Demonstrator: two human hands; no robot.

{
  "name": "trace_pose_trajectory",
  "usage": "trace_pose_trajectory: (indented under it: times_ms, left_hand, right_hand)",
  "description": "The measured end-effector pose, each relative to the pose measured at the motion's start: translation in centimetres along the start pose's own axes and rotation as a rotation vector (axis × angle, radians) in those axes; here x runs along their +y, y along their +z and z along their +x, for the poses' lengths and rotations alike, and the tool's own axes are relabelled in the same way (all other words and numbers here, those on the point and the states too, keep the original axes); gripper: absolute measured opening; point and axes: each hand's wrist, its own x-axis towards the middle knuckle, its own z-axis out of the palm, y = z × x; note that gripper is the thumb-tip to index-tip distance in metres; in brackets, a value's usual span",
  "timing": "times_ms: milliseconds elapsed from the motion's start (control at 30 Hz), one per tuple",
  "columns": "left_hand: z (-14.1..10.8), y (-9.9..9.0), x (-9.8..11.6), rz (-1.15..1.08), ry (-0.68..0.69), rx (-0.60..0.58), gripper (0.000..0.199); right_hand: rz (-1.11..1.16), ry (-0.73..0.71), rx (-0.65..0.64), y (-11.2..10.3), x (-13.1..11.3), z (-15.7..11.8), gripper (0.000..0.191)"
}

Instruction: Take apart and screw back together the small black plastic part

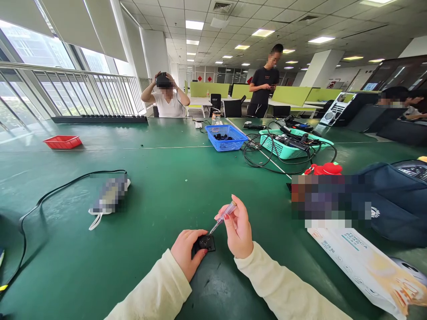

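My left hand (188,251) grips a small black square part (207,243) flat on the green table (160,200), thumb on the near side and fingers at the far side. In my right hand (239,229) is a screwdriver (227,213) with a clear purplish handle, pinched between thumb and fingers. It leans, its shaft running down and left to the black part. The tip reaches the part's far edge; whether it sits in a screw I cannot tell.
A blue basket (227,144) of black parts and a teal basket (287,151) of cables stand ahead. A red tray (62,142) and a blurred phone-like object (111,195) lie left. To the right are a wipes pack (353,255) and a dark backpack (390,200). Several people are beyond.
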Motion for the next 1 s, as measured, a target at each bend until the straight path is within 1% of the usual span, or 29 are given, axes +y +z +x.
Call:
trace_pose_trajectory:
  times_ms: [300, 733, 1000]
  left_hand:
    - [0.04, -0.19, 0.1, -0.006, -0.016, -0.034, 0.038]
    - [0.1, -0.12, -0.16, -0.008, 0.0, -0.033, 0.038]
    - [0.11, -0.23, 0.14, 0.009, -0.006, -0.035, 0.04]
  right_hand:
    - [0.002, 0.019, 0.01, -0.02, 0.04, 0.0, 0.042]
    - [-0.01, 0.03, 0.02, 0.05, -0.09, 0.07, 0.04]
    - [-0.029, 0.008, 0.02, 0.05, -0.19, 0.11, 0.041]
